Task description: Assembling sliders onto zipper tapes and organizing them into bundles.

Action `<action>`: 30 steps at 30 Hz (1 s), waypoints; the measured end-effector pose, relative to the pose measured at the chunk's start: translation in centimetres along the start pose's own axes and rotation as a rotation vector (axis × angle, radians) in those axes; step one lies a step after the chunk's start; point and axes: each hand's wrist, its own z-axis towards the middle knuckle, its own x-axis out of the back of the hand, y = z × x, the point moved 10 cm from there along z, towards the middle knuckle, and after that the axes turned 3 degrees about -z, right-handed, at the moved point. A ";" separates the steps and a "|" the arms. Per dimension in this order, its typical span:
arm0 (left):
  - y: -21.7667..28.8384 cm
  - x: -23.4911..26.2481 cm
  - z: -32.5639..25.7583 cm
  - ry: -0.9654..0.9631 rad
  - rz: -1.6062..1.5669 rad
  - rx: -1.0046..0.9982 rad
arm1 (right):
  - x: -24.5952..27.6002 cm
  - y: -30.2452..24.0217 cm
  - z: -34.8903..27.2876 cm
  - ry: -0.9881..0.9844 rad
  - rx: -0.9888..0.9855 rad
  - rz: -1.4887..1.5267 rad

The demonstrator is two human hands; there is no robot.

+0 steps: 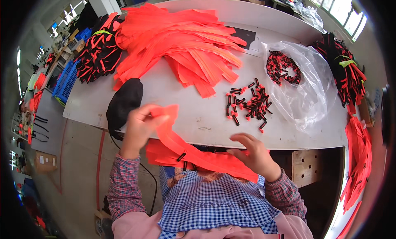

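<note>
My left hand is closed, pinching the end of a bright orange-red zipper between thumb and fingers. The strip hangs from there and runs down to the right across my lap, over more zippers of the same colour. Small black zipper pulls show on the strips in the lap. My right hand is open over the strips' right end, thumb and fingers apart; whether it touches them I cannot tell. On the table ahead lies a loose heap of black-and-red zipper pulls.
A large fan of orange-red zippers covers the table's back left. Beside it are a tied black-and-red bundle and a black padded object. A clear plastic bag with more pulls stands right. Zippers hang at the far right.
</note>
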 end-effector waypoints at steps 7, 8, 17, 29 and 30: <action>5.0 -11.1 -2.2 -0.314 -0.097 -0.061 | -1.9 -2.7 3.9 -0.042 0.043 0.374; 4.8 -11.6 -2.5 -0.349 -0.078 -0.089 | -1.5 -2.8 3.8 0.017 0.095 0.412; 3.7 -12.3 -2.8 -0.337 -0.144 -0.036 | -0.9 -2.1 4.4 0.095 0.074 0.327; 5.5 -12.8 -4.6 -0.074 0.236 -0.376 | -4.1 0.2 2.4 0.088 -0.074 0.746; 6.2 -12.9 -5.2 -0.036 0.314 -0.485 | -5.2 0.9 1.9 0.057 -0.154 0.856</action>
